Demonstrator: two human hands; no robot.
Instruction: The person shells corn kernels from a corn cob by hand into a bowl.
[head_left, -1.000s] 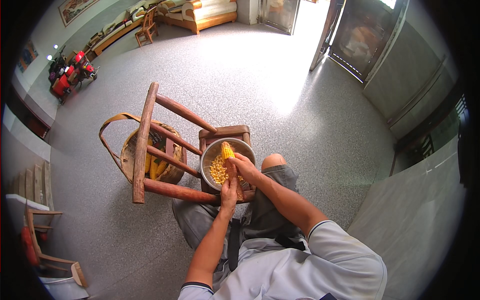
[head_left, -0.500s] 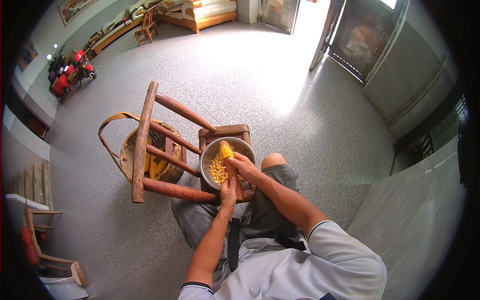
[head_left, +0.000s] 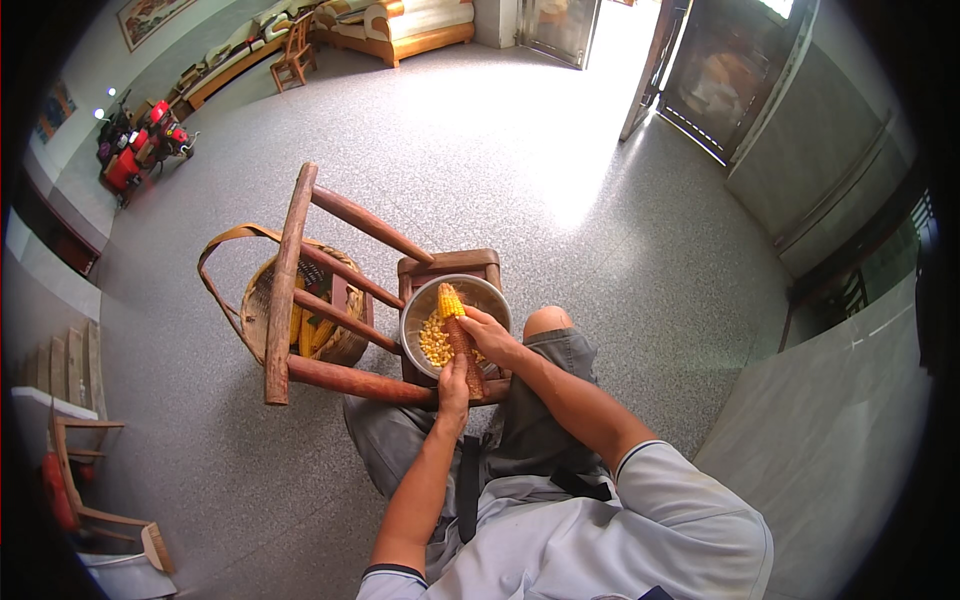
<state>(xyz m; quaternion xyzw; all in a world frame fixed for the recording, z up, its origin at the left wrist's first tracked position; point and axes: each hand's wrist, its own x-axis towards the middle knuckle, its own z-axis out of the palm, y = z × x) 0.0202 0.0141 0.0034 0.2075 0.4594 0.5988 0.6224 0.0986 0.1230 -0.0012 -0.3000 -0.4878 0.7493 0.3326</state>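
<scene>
The corn cob [head_left: 458,335] slants over a metal bowl [head_left: 420,305], its bare brown lower length toward the person and a tuft of yellow kernels left at its far tip. The left hand [head_left: 453,383] has its grip closed round the near, stripped end of the cob, just above the front rail of the chair. The right hand [head_left: 492,338] is wrapped on the cob's middle from the right side, thumb lying against the kernels; that grip is closed on it too. Loose yellow kernels [head_left: 435,345] lie in the bottom of the bowl. The bowl rests on the seat of a small wooden chair [head_left: 345,380] that lies tipped, its round legs and rungs slanting away to the left. The person's bent knee [head_left: 545,322] sits just right of the bowl. Behind the chair rungs stands a woven basket [head_left: 262,300] with a strap handle, holding yellow cobs. Beyond stretches a speckled grey floor [head_left: 520,150], with a wooden sofa [head_left: 420,25] at the far wall.
</scene>
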